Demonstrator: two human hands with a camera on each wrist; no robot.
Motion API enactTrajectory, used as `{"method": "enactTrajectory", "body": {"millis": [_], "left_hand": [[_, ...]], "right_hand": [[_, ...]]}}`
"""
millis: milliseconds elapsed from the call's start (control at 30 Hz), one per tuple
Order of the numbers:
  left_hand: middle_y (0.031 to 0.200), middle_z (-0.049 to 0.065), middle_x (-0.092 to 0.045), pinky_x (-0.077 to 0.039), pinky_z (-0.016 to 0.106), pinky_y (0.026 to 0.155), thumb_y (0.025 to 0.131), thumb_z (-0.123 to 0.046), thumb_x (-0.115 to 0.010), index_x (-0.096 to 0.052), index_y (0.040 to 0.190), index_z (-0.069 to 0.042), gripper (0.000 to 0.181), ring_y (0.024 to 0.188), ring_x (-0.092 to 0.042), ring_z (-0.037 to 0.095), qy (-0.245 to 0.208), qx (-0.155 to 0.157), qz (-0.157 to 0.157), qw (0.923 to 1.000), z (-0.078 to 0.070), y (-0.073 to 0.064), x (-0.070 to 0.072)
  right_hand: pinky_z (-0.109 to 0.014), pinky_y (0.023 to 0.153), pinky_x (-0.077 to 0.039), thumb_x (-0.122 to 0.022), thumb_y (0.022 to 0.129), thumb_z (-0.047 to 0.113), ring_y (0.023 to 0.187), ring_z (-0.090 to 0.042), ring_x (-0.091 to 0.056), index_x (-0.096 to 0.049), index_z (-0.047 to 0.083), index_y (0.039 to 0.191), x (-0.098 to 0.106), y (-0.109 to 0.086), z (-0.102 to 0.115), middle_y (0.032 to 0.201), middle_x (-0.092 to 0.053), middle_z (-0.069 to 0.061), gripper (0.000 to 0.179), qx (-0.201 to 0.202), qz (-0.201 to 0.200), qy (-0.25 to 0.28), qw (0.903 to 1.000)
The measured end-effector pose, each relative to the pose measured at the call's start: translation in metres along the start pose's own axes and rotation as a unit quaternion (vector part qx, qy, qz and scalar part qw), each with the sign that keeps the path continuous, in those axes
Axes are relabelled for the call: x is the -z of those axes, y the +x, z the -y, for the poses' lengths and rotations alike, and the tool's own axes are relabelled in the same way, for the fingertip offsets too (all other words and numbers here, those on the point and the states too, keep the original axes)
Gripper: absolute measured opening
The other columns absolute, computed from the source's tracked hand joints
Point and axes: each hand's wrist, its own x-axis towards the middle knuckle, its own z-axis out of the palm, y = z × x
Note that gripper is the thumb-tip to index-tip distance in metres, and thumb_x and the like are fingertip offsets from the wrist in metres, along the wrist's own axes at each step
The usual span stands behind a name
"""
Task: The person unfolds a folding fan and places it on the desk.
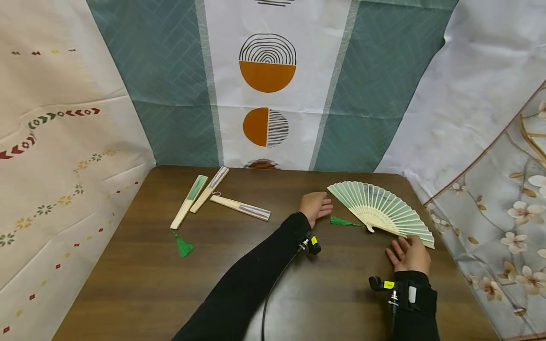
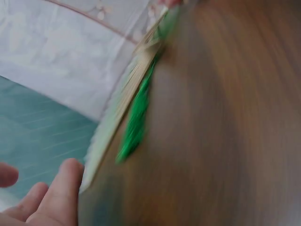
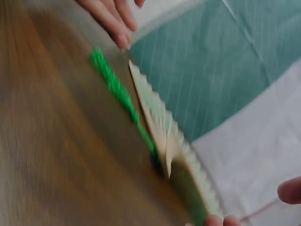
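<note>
A pale green folding fan (image 1: 381, 209) lies spread on the right side of the table, its pleats toward the back. From its pivot a green tassel (image 1: 343, 221) trails to the left. My left hand (image 1: 315, 207) is just beside the fan's left end, fingers extended and holding nothing. At the opposite end, my right hand (image 1: 411, 255) has its fingers near the fan's lower right edge, the thumb apart from them in the right wrist view. Whether those fingertips touch the fan I cannot tell. Both wrist views are blurred.
At the back left lie folded fans: one with a green panel (image 1: 189, 202) and green tassel (image 1: 185, 246), another slanted fan (image 1: 210, 189), and a third fan (image 1: 241, 207). Patterned cloth (image 1: 273, 85) hangs behind the wooden table (image 1: 141, 284).
</note>
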Motion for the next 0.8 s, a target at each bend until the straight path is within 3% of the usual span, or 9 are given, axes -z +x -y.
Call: {"method": "enactTrajectory", "body": {"millis": [100, 200, 267, 367, 467, 533, 600, 733, 800], "left_hand": [[0.154, 0.034, -0.067, -0.064, 0.053, 0.118, 0.118, -0.013, -0.056, -0.059, 0.159, 0.006, 0.045, 0.140, -0.071, 0.048, 0.085, -0.066, -0.008, 0.9942, -0.022, -0.010, 0.034], [0.151, 0.026, -0.072, -0.062, 0.051, 0.120, 0.114, -0.012, -0.061, -0.066, 0.155, 0.000, 0.042, 0.140, -0.071, 0.043, 0.216, -0.135, -0.026, 0.9667, -0.049, -0.023, 0.076], [0.151, 0.020, -0.074, -0.061, 0.050, 0.121, 0.114, -0.014, -0.064, -0.068, 0.154, -0.004, 0.042, 0.140, -0.072, 0.038, 0.315, -0.168, -0.049, 0.9328, -0.066, -0.035, 0.106], [0.152, 0.014, -0.075, -0.062, 0.050, 0.115, 0.114, -0.018, -0.065, -0.067, 0.157, -0.009, 0.044, 0.131, -0.076, 0.035, 0.456, -0.184, -0.084, 0.8667, -0.085, -0.054, 0.151], [0.148, 0.015, -0.077, -0.066, 0.053, 0.103, 0.113, -0.018, -0.066, -0.068, 0.156, -0.010, 0.044, 0.119, -0.080, 0.036, 0.573, -0.192, -0.111, 0.7888, -0.087, -0.063, 0.192], [0.148, 0.015, -0.078, -0.067, 0.053, 0.102, 0.112, -0.020, -0.068, -0.069, 0.155, -0.012, 0.044, 0.121, -0.080, 0.036, 0.635, -0.213, -0.128, 0.7312, -0.068, -0.048, 0.228], [0.150, 0.015, -0.076, -0.067, 0.052, 0.108, 0.109, -0.018, -0.071, -0.071, 0.153, -0.013, 0.044, 0.134, -0.076, 0.037, 0.678, -0.227, -0.139, 0.6846, -0.047, -0.034, 0.254], [0.158, 0.013, -0.071, -0.061, 0.055, 0.120, 0.105, -0.018, -0.080, -0.071, 0.152, -0.017, 0.048, 0.151, -0.065, 0.041, 0.733, -0.235, -0.117, 0.6271, -0.014, -0.022, 0.280], [0.160, 0.012, -0.070, -0.058, 0.059, 0.123, 0.103, -0.016, -0.083, -0.072, 0.152, -0.017, 0.050, 0.154, -0.062, 0.042, 0.740, -0.224, -0.098, 0.6268, -0.007, -0.026, 0.280]], "right_hand": [[-0.028, 0.076, -0.063, -0.054, 0.118, 0.032, 0.092, -0.005, -0.070, -0.057, 0.025, 0.129, -0.023, -0.010, -0.003, 0.097, -0.070, 0.017, 0.013, 0.045, 0.013, -0.033, 0.9984], [-0.026, 0.073, -0.059, -0.054, 0.117, 0.027, 0.086, -0.003, -0.069, -0.056, 0.022, 0.120, -0.050, -0.018, -0.006, 0.105, -0.066, 0.015, 0.007, 0.094, 0.045, -0.063, 0.9925], [-0.023, 0.072, -0.059, -0.054, 0.117, 0.025, 0.088, -0.002, -0.068, -0.054, 0.021, 0.120, -0.070, -0.023, -0.010, 0.117, -0.059, 0.011, 0.004, 0.122, 0.081, -0.094, 0.9848], [-0.020, 0.079, -0.059, -0.054, 0.118, 0.024, 0.099, 0.000, -0.068, -0.054, 0.018, 0.132, -0.100, -0.028, -0.023, 0.134, -0.054, 0.004, 0.015, 0.167, 0.144, -0.174, 0.9597], [-0.024, 0.099, -0.058, -0.051, 0.121, 0.027, 0.124, -0.006, -0.065, -0.052, 0.009, 0.156, -0.125, -0.036, -0.040, 0.156, -0.055, -0.009, 0.039, 0.191, 0.214, -0.287, 0.9141], [-0.032, 0.110, -0.057, -0.050, 0.122, 0.026, 0.139, -0.018, -0.062, -0.052, 0.003, 0.162, -0.141, -0.041, -0.054, 0.165, -0.055, -0.019, 0.047, 0.205, 0.258, -0.352, 0.8759], [-0.044, 0.119, -0.056, -0.050, 0.122, 0.024, 0.148, -0.032, -0.059, -0.052, 0.001, 0.166, -0.154, -0.048, -0.069, 0.170, -0.053, -0.024, 0.049, 0.216, 0.305, -0.404, 0.8352], [-0.063, 0.121, -0.056, -0.059, 0.119, 0.022, 0.151, -0.048, -0.060, -0.054, 0.002, 0.165, -0.177, -0.060, -0.103, 0.170, -0.056, -0.026, 0.051, 0.251, 0.364, -0.481, 0.7567], [-0.066, 0.120, -0.056, -0.061, 0.117, 0.023, 0.150, -0.050, -0.061, -0.053, 0.002, 0.166, -0.186, -0.066, -0.118, 0.169, -0.056, -0.027, 0.054, 0.263, 0.385, -0.510, 0.7229]]}}
